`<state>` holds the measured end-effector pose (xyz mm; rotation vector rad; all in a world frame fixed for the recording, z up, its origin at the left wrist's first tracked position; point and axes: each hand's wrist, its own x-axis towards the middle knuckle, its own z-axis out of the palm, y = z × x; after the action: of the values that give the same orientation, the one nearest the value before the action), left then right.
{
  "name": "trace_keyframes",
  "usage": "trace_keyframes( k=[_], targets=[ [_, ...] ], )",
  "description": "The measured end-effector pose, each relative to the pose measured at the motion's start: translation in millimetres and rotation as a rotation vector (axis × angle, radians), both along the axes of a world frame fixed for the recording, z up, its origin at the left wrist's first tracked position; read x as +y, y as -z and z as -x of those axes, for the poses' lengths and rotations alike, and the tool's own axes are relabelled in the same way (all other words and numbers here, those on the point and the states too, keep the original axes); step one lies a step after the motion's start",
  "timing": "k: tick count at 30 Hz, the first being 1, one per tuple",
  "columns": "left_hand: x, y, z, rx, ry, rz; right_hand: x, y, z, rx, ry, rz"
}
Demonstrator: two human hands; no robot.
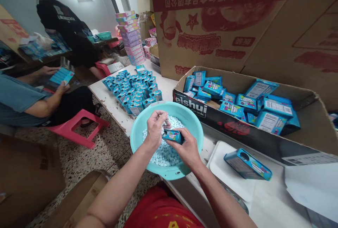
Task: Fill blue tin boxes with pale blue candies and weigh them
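Over a turquoise basin (136, 126) of small pale round candies (166, 156), my right hand (188, 149) grips a small blue candy box (173, 135) by its right end. The box lies on its side, with a round dark hole toward my left hand. My left hand (155, 127) is closed at that hole, with its fingers curled together and a few pale candies at the fingertips. How many candies it holds is hidden by the fingers.
Many upright blue boxes (136, 90) stand behind the basin. An open carton (190, 106) at right holds more boxes. One blue box (248, 164) rests on a white scale (221, 157). A seated person (23, 97) beside a pink stool (79, 126) handles blue boxes at left.
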<state>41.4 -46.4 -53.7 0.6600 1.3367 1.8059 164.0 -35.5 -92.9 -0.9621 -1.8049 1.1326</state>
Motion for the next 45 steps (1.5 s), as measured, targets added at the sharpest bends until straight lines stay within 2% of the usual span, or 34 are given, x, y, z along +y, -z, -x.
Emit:
trace_keyframes(
  k=[6, 16, 22, 24, 28, 30, 32, 34, 37, 39, 42, 45],
  targets=[
    [-1.0, 1.7, -1.6, 0.040, -0.009, -0.006, 1.3, 1.2, 1.6, -0.005, -0.015, 0.042],
    [4.7, -1.6, -1.7, -0.042, -0.048, 0.037, 0.9, -1.9, 3.2, 0.022, 0.018, 0.036],
    [-1.3, -20.7, 24.5, -0.175, -0.004, -0.031, -4.2, -13.5, -14.1, 0.194, 0.065, 0.123],
    [-3.3, -19.5, 34.5, -0.182, 0.003, 0.035, -6.3, -19.1, -23.3, 0.260, 0.073, 0.154],
    [-7.5, 2.4, 43.9, -0.242, 0.206, 0.389, -9.2, -28.1, -37.0, 0.306, 0.081, 0.178],
    [-10.6, 14.0, 44.9, -0.212, 0.279, 0.406, -12.0, -32.1, -44.4, 0.352, 0.077, 0.231],
    [-14.9, 22.0, 45.1, -0.011, 0.339, 0.380, -17.4, -35.5, -57.0, 0.409, 0.095, 0.284],
    [-20.7, 27.5, 44.2, 0.356, 0.481, 0.411, -25.4, -36.5, -77.0, 0.452, 0.164, 0.304],
    [-31.6, 34.2, 39.3, 0.934, 0.806, 0.446, -40.8, -31.2, -120.5, 0.453, 0.349, 0.284],
    [-37.8, 36.4, 34.6, 1.142, 1.000, 0.461, -52.1, -23.5, -153.9, 0.416, 0.503, 0.242],
    [-39.3, 34.2, 30.2, 1.192, 1.178, 0.544, -68.8, -8.8, -200.1, 0.336, 0.756, 0.159],
    [-32.4, 29.2, 33.1, 1.078, 1.227, 0.585, -81.9, 7.5, -232.0, 0.252, 0.960, 0.111]
  ],
)
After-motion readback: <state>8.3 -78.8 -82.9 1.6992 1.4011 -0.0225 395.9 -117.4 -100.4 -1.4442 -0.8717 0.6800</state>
